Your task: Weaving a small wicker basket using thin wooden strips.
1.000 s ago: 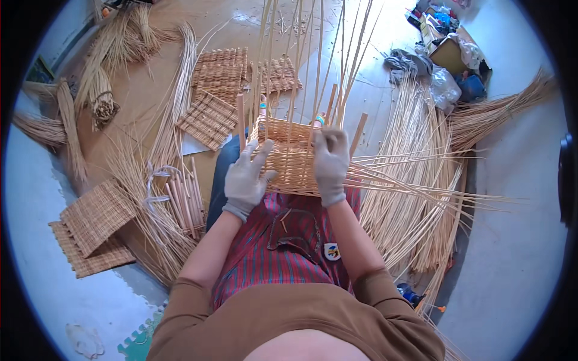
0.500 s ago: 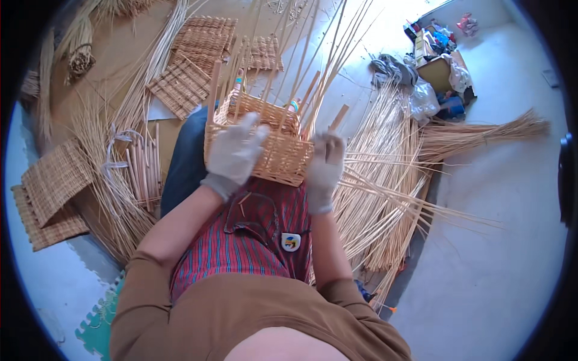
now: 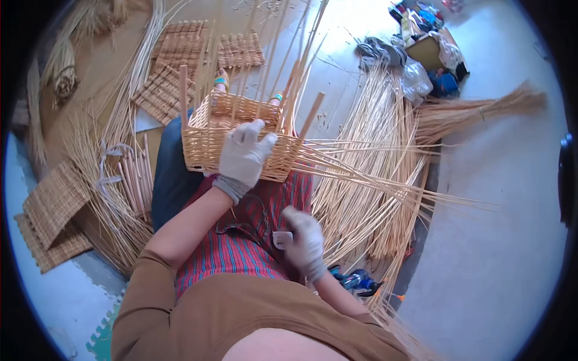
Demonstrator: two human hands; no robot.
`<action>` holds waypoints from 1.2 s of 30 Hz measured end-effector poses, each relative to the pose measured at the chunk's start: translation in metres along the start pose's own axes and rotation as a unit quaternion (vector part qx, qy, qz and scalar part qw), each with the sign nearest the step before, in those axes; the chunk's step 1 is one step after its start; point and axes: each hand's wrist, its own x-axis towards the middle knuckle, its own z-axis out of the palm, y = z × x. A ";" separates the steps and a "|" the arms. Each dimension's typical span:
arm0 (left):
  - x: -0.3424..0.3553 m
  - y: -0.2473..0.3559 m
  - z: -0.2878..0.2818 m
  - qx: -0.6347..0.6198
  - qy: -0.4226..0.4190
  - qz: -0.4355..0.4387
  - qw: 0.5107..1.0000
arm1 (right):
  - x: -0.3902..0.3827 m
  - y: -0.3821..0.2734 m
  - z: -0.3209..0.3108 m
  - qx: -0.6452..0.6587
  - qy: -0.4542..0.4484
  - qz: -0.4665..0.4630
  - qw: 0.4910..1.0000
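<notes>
A partly woven rectangular wicker basket (image 3: 201, 144) rests on my lap, with wooden corner posts and tall thin stakes rising from its walls. My left hand (image 3: 242, 157), in a white glove, grips the near wall, its fingers over the upper edge. Loose weaving strands (image 3: 367, 174) stick out to the right from the basket's right corner. Away from the basket, my gloved right hand (image 3: 306, 240) hovers at the front of my red striped apron (image 3: 241, 253), beside a white badge (image 3: 282, 240). Motion smears its fingers, and whatever they may hold cannot be made out.
Long straw-coloured strands (image 3: 373, 120) lie heaped on the right, near a tied bundle (image 3: 481, 114). Woven panels (image 3: 57, 192) lie on the left, with more woven mats (image 3: 165, 90) beyond. Short rods (image 3: 137, 177) stand beside my leg. A cluttered box (image 3: 424, 51) sits at the far right.
My right hand has left the basket's right corner and come down toward my apron. The basket has shifted a little left, with my left hand still on its near wall.
</notes>
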 end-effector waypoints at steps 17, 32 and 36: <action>0.091 -0.079 -0.063 -0.287 0.133 -0.117 0.941 | 0.086 0.099 -0.017 0.643 0.173 0.337 0.666; 0.068 -0.204 -0.091 -0.779 0.125 -0.199 0.581 | 0.306 0.051 -0.113 0.587 0.003 -0.090 0.805; 0.128 -0.205 -0.064 -0.782 0.023 -0.180 0.596 | 0.303 0.102 -0.095 0.570 0.084 -0.025 0.817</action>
